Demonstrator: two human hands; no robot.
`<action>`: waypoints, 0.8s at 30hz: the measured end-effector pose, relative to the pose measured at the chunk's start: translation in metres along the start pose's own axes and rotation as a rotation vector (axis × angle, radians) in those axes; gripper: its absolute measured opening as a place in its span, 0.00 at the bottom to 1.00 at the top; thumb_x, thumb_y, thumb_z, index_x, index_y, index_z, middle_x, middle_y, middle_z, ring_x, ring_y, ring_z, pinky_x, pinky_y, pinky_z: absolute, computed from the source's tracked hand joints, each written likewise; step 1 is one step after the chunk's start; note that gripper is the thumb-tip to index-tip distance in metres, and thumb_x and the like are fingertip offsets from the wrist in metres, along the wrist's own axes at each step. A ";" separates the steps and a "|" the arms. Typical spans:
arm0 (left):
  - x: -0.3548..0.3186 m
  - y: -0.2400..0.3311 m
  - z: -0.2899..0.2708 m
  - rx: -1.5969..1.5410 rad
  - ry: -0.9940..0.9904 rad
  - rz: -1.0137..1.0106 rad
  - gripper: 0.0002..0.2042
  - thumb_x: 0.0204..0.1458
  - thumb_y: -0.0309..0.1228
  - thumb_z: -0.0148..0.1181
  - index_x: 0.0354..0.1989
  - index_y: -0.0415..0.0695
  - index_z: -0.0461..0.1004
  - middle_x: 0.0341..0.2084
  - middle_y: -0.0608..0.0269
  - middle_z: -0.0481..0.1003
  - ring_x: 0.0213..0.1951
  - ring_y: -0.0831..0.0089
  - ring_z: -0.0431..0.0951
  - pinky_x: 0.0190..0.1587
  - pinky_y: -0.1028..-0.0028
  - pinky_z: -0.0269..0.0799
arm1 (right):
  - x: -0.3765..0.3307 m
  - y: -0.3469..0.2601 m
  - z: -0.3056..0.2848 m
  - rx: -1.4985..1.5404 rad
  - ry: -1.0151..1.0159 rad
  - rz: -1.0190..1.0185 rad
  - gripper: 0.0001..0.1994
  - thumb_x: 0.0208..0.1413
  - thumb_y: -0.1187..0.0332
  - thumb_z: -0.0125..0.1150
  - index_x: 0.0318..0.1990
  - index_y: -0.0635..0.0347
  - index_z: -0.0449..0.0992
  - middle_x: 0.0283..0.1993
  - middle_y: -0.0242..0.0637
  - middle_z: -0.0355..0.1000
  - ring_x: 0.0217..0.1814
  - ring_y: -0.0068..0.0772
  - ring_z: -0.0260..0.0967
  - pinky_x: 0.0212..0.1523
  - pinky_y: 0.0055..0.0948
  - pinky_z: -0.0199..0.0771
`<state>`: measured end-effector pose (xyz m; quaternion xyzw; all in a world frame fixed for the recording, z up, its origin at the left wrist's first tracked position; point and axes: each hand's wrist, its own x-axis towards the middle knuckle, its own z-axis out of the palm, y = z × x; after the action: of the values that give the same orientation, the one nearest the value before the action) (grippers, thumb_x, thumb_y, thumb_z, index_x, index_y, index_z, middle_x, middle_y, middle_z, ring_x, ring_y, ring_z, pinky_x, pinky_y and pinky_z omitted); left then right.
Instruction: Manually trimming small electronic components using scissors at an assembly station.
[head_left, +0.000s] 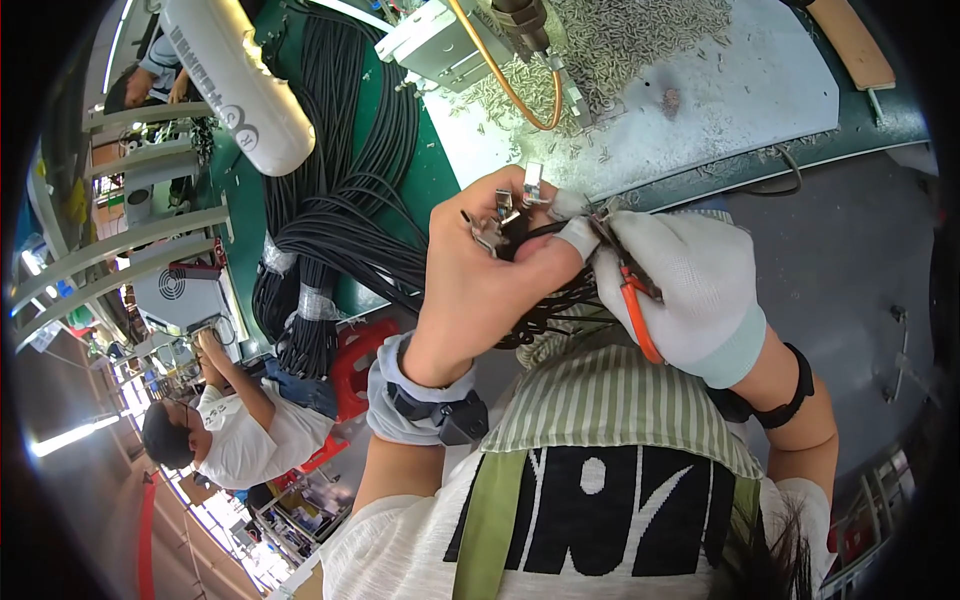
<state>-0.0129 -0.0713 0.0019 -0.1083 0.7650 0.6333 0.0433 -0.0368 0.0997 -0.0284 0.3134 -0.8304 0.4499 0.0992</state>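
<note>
My left hand [480, 280], bare except for white covers on the thumb and a fingertip, is closed around several black cable ends. Metal connectors [534, 184] stick up between its fingers, one with a white tip. My right hand [690, 285], in a white glove, grips a pair of orange-handled pliers [637, 312]. The pliers' jaws meet the cable at my left thumb and fingertip; exactly what they bite on is too small to tell. More black cable hangs below my hands, over a green-striped apron [610, 405].
Long bundles of black cable [340, 215] lie on the green bench to the left. Ahead, small metal pieces [650, 40] are heaped on a white board [750, 120], beside a machine [440, 45] with an orange hose. A white cylinder [240, 90] hangs upper left. A co-worker [250, 430] sits at left.
</note>
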 end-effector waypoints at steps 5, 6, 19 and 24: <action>0.024 -0.002 -0.020 -0.102 -0.035 -0.168 0.06 0.46 0.21 0.61 0.31 0.39 0.71 0.18 0.76 0.65 0.19 0.92 0.59 0.20 0.88 0.51 | -0.001 0.015 -0.009 0.090 -0.145 0.166 0.06 0.47 0.71 0.61 0.30 0.62 0.72 0.16 0.37 0.63 0.16 0.34 0.64 0.19 0.31 0.63; 0.032 0.001 -0.028 -0.195 -0.053 -0.244 0.05 0.47 0.22 0.61 0.31 0.40 0.71 0.17 0.76 0.64 0.17 0.91 0.58 0.18 0.87 0.50 | 0.006 0.020 -0.014 0.146 -0.120 0.251 0.06 0.47 0.70 0.61 0.29 0.62 0.72 0.15 0.37 0.63 0.15 0.35 0.64 0.18 0.31 0.63; 0.089 -0.002 -0.025 -0.149 -0.113 -0.254 0.04 0.46 0.25 0.59 0.26 0.43 0.69 0.13 0.76 0.62 0.14 0.89 0.57 0.15 0.85 0.50 | 0.102 0.060 -0.008 0.518 -0.501 0.561 0.14 0.55 0.62 0.57 0.30 0.66 0.71 0.16 0.31 0.64 0.14 0.18 0.63 0.16 0.20 0.64; 0.084 0.005 -0.017 0.042 -0.054 -0.082 0.04 0.43 0.24 0.59 0.23 0.43 0.69 0.13 0.75 0.64 0.14 0.87 0.59 0.15 0.84 0.53 | 0.088 0.068 0.002 0.635 -0.277 0.404 0.16 0.53 0.62 0.60 0.38 0.69 0.72 0.19 0.33 0.67 0.18 0.19 0.66 0.18 0.20 0.66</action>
<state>-0.0945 -0.0960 -0.0071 -0.1215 0.7716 0.6175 0.0924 -0.1470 0.0874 -0.0362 0.2168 -0.7004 0.6481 -0.2059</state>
